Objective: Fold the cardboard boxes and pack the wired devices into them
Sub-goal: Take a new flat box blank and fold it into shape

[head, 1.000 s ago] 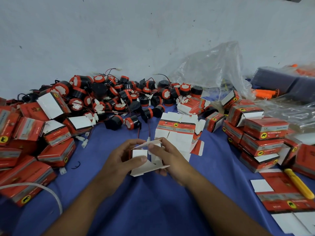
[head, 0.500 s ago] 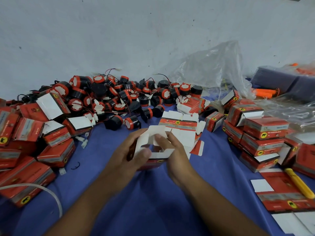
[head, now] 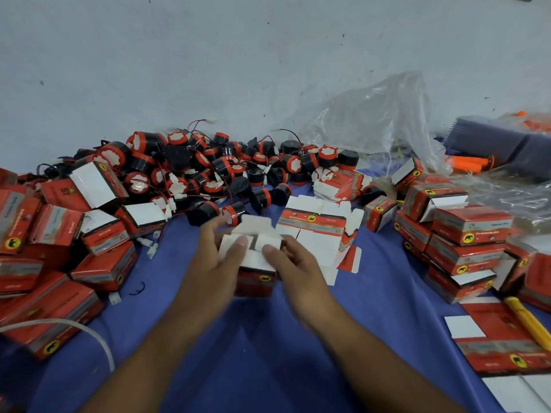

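Heap of wired devices (head: 205, 168) behind, flat cartons (head: 314, 234) beside — left hand (head: 213, 265), right hand (head: 299, 265), each grip around the box (head: 255, 280).

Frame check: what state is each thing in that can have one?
box in hands: erected, side flaps pressed in, tuck flap up
left hand: holds box, thumb on flap
right hand: holds box, thumb on flap
flat blanks: unfolded, stacked
wired devices: loose, unpacked pile
right-side boxes: stacked, mostly closed
left-side boxes: several flaps open

text: none legible | red boxes (head: 477, 228) — yellow round badge (head: 468, 238), black animal figure; lettering blurred
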A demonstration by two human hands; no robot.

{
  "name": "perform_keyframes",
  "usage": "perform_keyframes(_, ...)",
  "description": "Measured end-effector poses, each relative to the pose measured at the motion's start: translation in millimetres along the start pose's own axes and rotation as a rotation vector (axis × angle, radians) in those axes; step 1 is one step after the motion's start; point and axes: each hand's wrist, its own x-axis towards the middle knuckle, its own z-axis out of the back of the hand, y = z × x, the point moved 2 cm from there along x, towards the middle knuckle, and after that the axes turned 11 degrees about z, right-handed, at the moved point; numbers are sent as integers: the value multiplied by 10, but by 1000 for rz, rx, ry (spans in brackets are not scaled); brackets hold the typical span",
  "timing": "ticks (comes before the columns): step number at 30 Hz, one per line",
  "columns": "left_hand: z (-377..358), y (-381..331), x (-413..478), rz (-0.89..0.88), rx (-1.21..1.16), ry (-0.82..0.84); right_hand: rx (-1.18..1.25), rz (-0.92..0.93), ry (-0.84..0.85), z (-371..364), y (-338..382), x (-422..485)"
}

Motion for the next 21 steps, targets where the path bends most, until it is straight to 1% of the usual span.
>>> perform_keyframes(2,-77,-36,-84,-159,176,-84,175,-5,-77,36,13,26)
perform_keyframes(3,-119,-48,-125,-221,266,-76,230,-12,-93,53,23,38)
perform_keyframes(5,-179,-38,-177,-330,429,-48,266,-25,-76,83,31,43)
perform_keyframes(6,-175,-20,-177,-366,455,-65,235,-32,-51,99,30,42)
perform_keyframes(9,-103,-20,-165,-454,463,-140,38,-30,-10,110,28,47)
perform_keyframes(10,-88,-15,-168,-472,468,-133,18,-22,-17,110,32,47)
perform_keyframes(13,-100,2,-191,-535,527,-44,157,-70,-26,144,37,57)
perform_keyframes(15,-116,33,-180,-574,563,5,170,-95,23,175,40,69)
perform_keyframes(19,-104,121,-168,-604,592,37,67,-120,179,161,33,49)
perform_keyframes(21,-107,169,-189,-615,580,27,-66,-48,200,123,31,24)
